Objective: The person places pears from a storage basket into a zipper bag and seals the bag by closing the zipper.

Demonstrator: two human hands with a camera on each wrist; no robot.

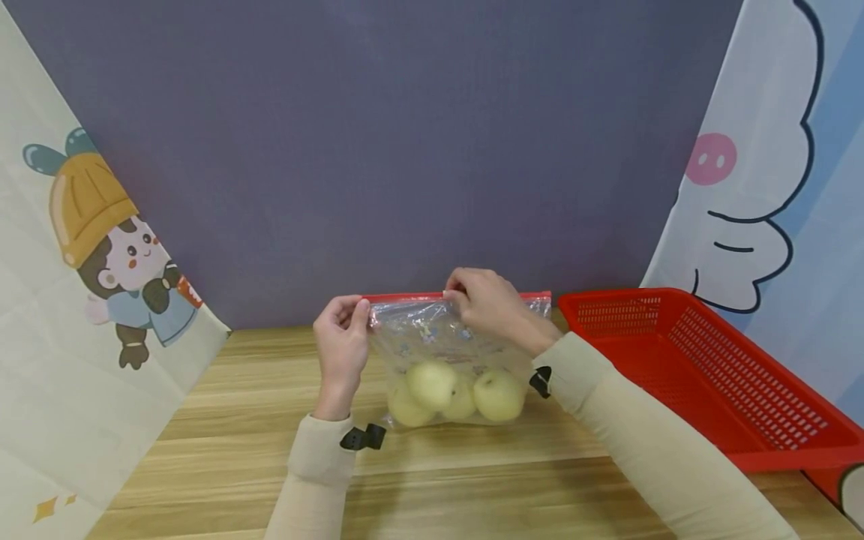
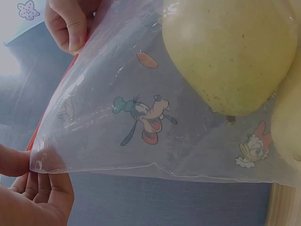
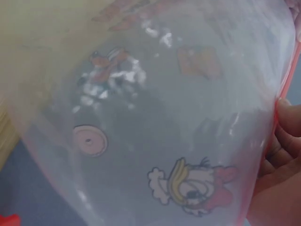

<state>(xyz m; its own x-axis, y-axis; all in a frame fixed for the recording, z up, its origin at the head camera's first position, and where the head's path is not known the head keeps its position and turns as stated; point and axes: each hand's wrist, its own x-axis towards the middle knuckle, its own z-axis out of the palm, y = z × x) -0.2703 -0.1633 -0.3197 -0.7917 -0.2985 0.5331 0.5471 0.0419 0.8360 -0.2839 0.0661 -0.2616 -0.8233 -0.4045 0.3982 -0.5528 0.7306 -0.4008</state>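
A clear zip bag [image 1: 394, 337] printed with cartoon figures stands upright on the wooden table. Several pale yellow pears [image 1: 499, 395] lie in its bottom, and one speckled pear [image 2: 230, 52] shows large in the left wrist view. Along the bag's top runs a red zip strip [image 1: 405, 298]. My left hand [image 1: 340, 341] pinches the upper left corner between thumb and fingers. Near the middle of the strip, my right hand [image 1: 491, 306] pinches the red edge, with the thumb on the near side. In the right wrist view, the right hand's thumb [image 3: 288, 115] presses against that edge.
A red plastic basket [image 1: 749, 367] with perforated sides stands to the right, close to the right forearm. Wood-grain table [image 1: 216, 450] extends left of the bag. Behind it rises a dark grey-blue backdrop [image 1: 405, 150], with cartoon-printed cloth at both sides.
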